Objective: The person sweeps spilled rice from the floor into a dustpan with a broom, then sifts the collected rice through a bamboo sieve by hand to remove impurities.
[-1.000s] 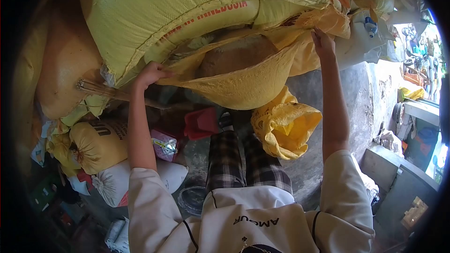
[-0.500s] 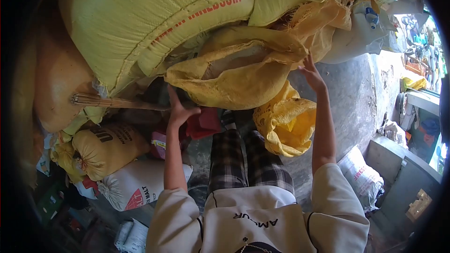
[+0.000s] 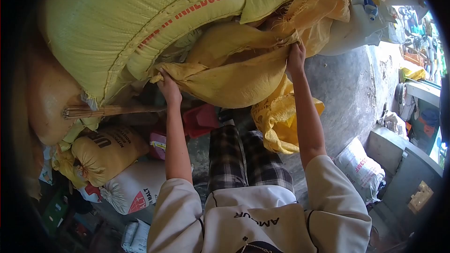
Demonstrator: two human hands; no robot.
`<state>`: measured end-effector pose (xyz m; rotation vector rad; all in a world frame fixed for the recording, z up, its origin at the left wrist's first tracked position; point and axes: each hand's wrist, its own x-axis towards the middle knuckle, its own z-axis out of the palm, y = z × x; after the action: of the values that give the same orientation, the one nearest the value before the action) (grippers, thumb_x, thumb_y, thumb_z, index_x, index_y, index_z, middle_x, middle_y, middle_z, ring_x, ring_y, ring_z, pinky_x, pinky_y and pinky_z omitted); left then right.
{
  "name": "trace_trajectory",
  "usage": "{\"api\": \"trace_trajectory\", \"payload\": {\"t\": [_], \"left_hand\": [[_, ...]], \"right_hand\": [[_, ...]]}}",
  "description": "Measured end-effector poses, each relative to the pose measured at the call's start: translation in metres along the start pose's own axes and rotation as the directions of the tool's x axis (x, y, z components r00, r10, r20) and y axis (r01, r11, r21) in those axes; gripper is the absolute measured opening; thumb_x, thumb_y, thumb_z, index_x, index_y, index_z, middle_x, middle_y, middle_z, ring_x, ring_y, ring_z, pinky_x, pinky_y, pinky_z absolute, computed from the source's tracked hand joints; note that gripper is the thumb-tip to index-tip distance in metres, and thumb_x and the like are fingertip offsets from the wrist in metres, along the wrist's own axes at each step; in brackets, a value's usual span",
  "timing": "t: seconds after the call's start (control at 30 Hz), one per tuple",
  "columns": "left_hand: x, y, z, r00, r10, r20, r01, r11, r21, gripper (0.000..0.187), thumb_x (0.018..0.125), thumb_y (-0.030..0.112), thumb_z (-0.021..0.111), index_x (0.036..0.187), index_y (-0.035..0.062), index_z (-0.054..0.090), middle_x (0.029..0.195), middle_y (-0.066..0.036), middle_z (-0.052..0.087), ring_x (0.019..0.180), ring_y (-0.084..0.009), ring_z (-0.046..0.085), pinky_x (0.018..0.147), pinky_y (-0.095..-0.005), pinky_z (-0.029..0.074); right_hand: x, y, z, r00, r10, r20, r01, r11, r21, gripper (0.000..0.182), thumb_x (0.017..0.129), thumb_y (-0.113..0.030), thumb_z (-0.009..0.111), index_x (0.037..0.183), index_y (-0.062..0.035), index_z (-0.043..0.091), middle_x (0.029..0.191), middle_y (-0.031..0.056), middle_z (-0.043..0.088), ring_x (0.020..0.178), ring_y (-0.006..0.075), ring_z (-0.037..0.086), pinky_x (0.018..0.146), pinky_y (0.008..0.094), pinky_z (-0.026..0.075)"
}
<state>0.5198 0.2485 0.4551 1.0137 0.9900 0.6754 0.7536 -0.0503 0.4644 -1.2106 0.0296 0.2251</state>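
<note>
Yellow woven sack (image 3: 234, 82) sags beneath the big pale-green sack (image 3: 140, 23). My left hand (image 3: 168, 89) pinches its left corner, my right hand (image 3: 296, 56) apparently bunches its upper right edge.

Daylight from right, dim left, fisheye warp, dark vignette corners

Both arms are extended forward and upward, elbows nearly straight, forearms bare below pale sleeves. The left hand (image 3: 168, 89) is closed in a fist-like grip, knuckles toward the camera (fingertips hidden). The right hand (image 3: 296, 57) is likewise clenched, wrist straight, held slightly higher than the left.
</note>
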Motion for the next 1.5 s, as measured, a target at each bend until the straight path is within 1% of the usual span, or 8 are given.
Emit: {"api": "trace_trajectory", "payload": {"t": [0.23, 0.3, 0.4, 0.7, 0.77, 1.0, 1.27, 1.5], "left_hand": [[0.004, 0.009, 0.017, 0.982, -0.131, 0.134, 0.153, 0.974, -0.168, 0.050, 0.093, 0.041, 0.055, 0.125, 0.0036, 0.045, 0.118, -0.011, 0.054, 0.102, -0.0241, 0.058, 0.089, -0.0384, 0.048], [-0.014, 0.033, 0.024, 0.650, -0.143, 0.747, -0.482, 0.681, 0.551, 0.044, 0.087, 0.033, 0.065, 0.118, 0.0055, 0.052, 0.115, -0.012, 0.056, 0.101, -0.0235, 0.059, 0.087, -0.0397, 0.048], [-0.023, 0.048, 0.043, 0.526, -0.315, 0.790, -0.794, 0.152, 0.589, 0.040, 0.082, 0.025, 0.069, 0.112, 0.0033, 0.055, 0.110, -0.015, 0.059, 0.099, -0.0239, 0.060, 0.086, -0.0379, 0.047], [-0.012, 0.010, 0.032, 0.618, 0.064, 0.783, -0.661, 0.580, 0.475, 0.023, 0.084, 0.009, 0.067, 0.103, -0.0028, 0.061, 0.097, -0.013, 0.065, 0.090, -0.0260, 0.063, 0.082, -0.0345, 0.047], [-0.015, 0.007, 0.038, 0.677, 0.068, 0.732, -0.614, 0.600, 0.513, 0.020, 0.084, 0.007, 0.067, 0.101, -0.0029, 0.062, 0.095, -0.013, 0.066, 0.088, -0.0248, 0.063, 0.080, -0.0339, 0.048], [-0.036, -0.007, 0.084, 0.798, 0.343, 0.496, -0.596, 0.571, 0.564, 0.013, 0.086, 0.001, 0.062, 0.096, -0.0064, 0.062, 0.091, -0.012, 0.067, 0.082, -0.0208, 0.063, 0.076, -0.0321, 0.047], [-0.021, -0.043, 0.116, 0.785, 0.458, 0.417, -0.598, 0.735, 0.319, 0.019, 0.087, -0.003, 0.056, 0.105, -0.0035, 0.061, 0.101, -0.010, 0.064, 0.094, -0.0194, 0.060, 0.085, -0.0305, 0.045], [-0.038, -0.054, 0.109, 0.991, -0.039, 0.129, 0.075, 0.956, -0.282, 0.026, 0.097, 0.010, 0.049, 0.120, -0.0013, 0.054, 0.117, -0.010, 0.056, 0.105, -0.0215, 0.055, 0.091, -0.0350, 0.046]], "right_hand": [[0.036, 0.011, -0.007, 0.965, 0.089, -0.247, -0.178, 0.912, -0.369, 0.030, 0.091, -0.014, 0.042, 0.108, 0.0029, 0.060, 0.097, 0.0093, 0.063, 0.088, 0.0176, 0.060, 0.077, 0.0298, 0.049], [0.049, 0.006, -0.001, 0.921, 0.229, -0.316, -0.337, 0.876, -0.345, 0.031, 0.091, -0.016, 0.043, 0.107, 0.0029, 0.061, 0.097, 0.0108, 0.063, 0.087, 0.0188, 0.060, 0.077, 0.0304, 0.049], [0.057, 0.002, 0.001, 0.897, 0.310, -0.315, -0.430, 0.777, -0.459, 0.032, 0.090, -0.019, 0.044, 0.105, 0.0031, 0.061, 0.095, 0.0130, 0.062, 0.081, 0.0205, 0.059, 0.075, 0.0319, 0.049], [0.013, -0.037, 0.017, 0.867, 0.404, 0.291, -0.177, 0.797, -0.578, 0.047, 0.089, -0.031, 0.045, 0.121, 0.0010, 0.056, 0.110, 0.0121, 0.060, 0.099, 0.0203, 0.055, 0.089, 0.0317, 0.043], [0.005, -0.024, 0.012, 0.582, 0.488, 0.650, 0.316, 0.601, -0.734, 0.059, 0.087, -0.039, 0.049, 0.130, 0.0016, 0.048, 0.106, 0.0157, 0.060, 0.095, 0.0240, 0.056, 0.091, 0.0321, 0.040], [-0.043, -0.005, 0.048, 0.652, 0.627, 0.426, 0.684, -0.244, -0.687, 0.060, 0.079, -0.036, 0.066, 0.132, -0.0129, 0.051, 0.079, 0.0101, 0.066, 0.083, 0.0292, 0.064, 0.078, 0.0347, 0.045], [-0.002, -0.029, 0.055, 0.856, 0.359, 0.372, 0.426, -0.084, -0.901, 0.019, 0.075, -0.018, 0.062, 0.084, -0.0023, 0.068, 0.082, 0.0177, 0.068, 0.076, 0.0321, 0.067, 0.065, 0.0410, 0.054], [-0.053, 0.001, 0.051, 0.929, 0.348, -0.126, -0.365, 0.808, -0.462, 0.013, 0.080, -0.010, 0.065, 0.086, 0.0018, 0.065, 0.068, 0.0015, 0.058, 0.061, 0.0097, 0.053, 0.054, 0.0280, 0.046]]}}
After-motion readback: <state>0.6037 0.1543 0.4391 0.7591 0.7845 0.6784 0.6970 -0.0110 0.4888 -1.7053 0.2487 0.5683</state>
